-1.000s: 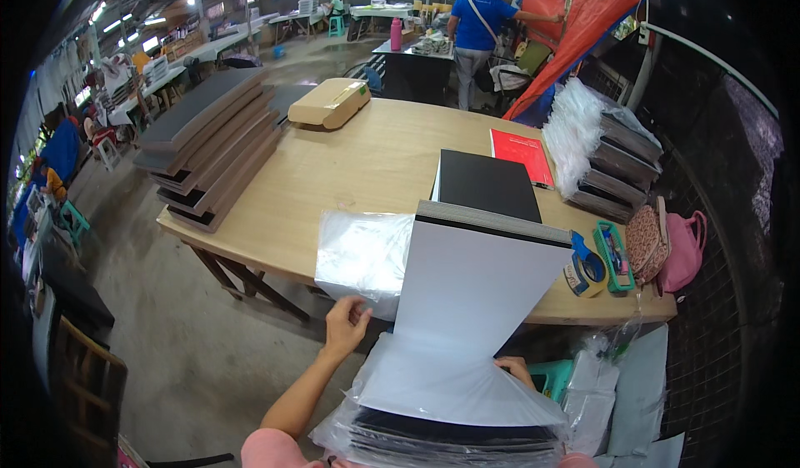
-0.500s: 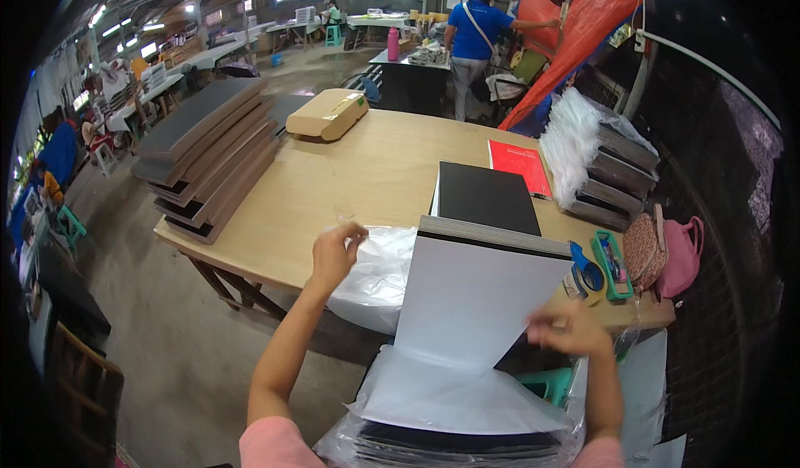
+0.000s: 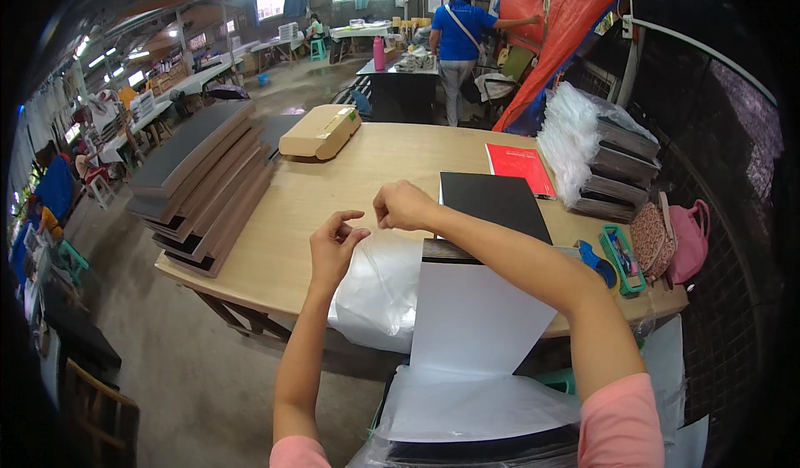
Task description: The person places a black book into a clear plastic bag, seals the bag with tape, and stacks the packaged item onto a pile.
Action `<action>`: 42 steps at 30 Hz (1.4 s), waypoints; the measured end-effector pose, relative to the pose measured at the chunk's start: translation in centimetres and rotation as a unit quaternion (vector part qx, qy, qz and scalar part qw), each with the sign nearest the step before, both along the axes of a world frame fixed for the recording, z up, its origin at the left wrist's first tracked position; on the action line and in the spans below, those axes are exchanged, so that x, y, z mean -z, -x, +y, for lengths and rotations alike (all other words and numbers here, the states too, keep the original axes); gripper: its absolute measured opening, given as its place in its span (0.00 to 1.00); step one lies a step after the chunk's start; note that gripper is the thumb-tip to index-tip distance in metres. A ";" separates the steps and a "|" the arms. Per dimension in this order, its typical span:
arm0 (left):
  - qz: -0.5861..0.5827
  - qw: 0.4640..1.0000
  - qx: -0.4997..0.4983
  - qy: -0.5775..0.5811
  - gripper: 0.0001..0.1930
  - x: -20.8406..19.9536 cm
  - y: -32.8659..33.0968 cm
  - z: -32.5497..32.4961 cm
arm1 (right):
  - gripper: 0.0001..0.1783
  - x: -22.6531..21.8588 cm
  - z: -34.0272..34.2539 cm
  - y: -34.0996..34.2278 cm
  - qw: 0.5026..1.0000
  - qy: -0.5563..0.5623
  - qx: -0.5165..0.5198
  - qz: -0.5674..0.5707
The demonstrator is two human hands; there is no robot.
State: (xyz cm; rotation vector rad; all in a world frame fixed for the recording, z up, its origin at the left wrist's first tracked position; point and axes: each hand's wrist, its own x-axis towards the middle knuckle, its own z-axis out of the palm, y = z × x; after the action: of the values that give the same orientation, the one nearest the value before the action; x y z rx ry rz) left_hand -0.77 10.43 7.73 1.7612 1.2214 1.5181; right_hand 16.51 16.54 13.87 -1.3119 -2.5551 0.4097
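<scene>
My left hand point(image 3: 335, 247) is raised at the near left part of the table, fingers curled and thumb apart from them, with nothing plain in between. Just right of it, my right hand point(image 3: 403, 206) is closed in a pinch at the upper edge of a clear plastic sleeve point(image 3: 379, 289), one of a pile hanging over the table's front edge. My right forearm crosses above a stack of boards with a large white sheet point(image 3: 475, 310) sloping down toward me. Below, plastic-wrapped dark boards point(image 3: 483, 453) lie close to my body. Behind the arm rests a black board point(image 3: 490, 203).
A tall stack of dark boards point(image 3: 196, 164) fills the table's left end, near a tan box point(image 3: 320, 132). On the right are a red booklet point(image 3: 518, 168), wrapped boards point(image 3: 621, 164), a blue tape dispenser point(image 3: 596, 264), a green tray point(image 3: 621, 255) and bags point(image 3: 688, 241). A person point(image 3: 458, 39) stands beyond.
My right hand has swung from the right side of the white sheet across to the plastic pile, beside my left hand. The left hand stays near the pile, its thumb now apart from its fingers.
</scene>
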 end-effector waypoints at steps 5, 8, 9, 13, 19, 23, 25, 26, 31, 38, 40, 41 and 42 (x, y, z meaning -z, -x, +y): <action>0.081 0.995 0.020 -0.059 0.12 3.6 1.1 2.8 | 0.04 0.7 0.6 -1.5 0.995 -0.067 -0.043 0.053; -0.199 0.803 0.412 0.382 0.19 6.6 0.3 3.0 | 0.05 1.7 1.1 -0.8 0.987 -0.080 -0.133 0.029; -0.134 0.724 0.520 0.432 0.23 5.4 -0.6 1.9 | 0.06 1.2 0.9 -0.8 0.983 -0.053 -0.173 -0.005; 0.217 0.703 0.620 0.272 0.24 -1.1 5.6 -1.9 | 0.08 -1.5 -5.0 2.7 0.935 0.232 -0.262 0.056; 0.102 0.623 0.775 0.038 0.22 -7.0 6.4 -10.6 | 0.15 -3.9 -17.5 0.9 0.730 0.450 -0.514 0.024; -0.240 0.566 0.785 0.076 0.20 -4.2 1.6 -13.4 | 0.14 -3.9 -21.5 -5.1 0.708 0.360 -0.605 -0.058; -0.242 0.620 0.739 0.106 0.19 -3.5 0.5 -14.7 | 0.14 -5.8 -21.6 -8.0 0.744 0.175 -0.632 0.129; -0.134 0.653 0.735 0.123 0.20 -3.6 -0.5 -14.1 | 0.15 -6.0 -22.4 -9.6 0.755 0.200 -0.584 0.221; -0.207 0.582 0.767 0.174 0.23 -1.5 -3.1 -14.1 | 0.23 3.2 -25.9 -19.0 0.555 0.595 -0.238 0.530; -0.074 0.678 0.702 0.205 0.15 -2.2 -6.3 -13.7 | 0.40 5.4 -29.6 -20.2 0.550 0.531 -0.389 0.514; -0.044 0.576 0.746 0.330 0.16 -0.1 -6.0 -14.0 | 0.45 6.2 -30.5 -21.0 0.542 0.537 -0.295 0.574; -0.176 0.600 0.733 0.268 0.21 8.9 -4.3 -12.0 | 0.47 6.9 -30.5 -20.5 0.528 0.553 -0.258 0.590; -0.305 0.500 0.765 0.268 0.21 4.7 -6.0 -12.6 | 0.50 7.8 -31.4 -21.0 0.517 0.558 -0.192 0.620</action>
State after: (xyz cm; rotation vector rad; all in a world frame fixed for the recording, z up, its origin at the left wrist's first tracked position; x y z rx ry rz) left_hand 5.25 -2.12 3.05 0.8987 -0.4163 0.3399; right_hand 37.48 -14.90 6.05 -0.1172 -1.0109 2.2573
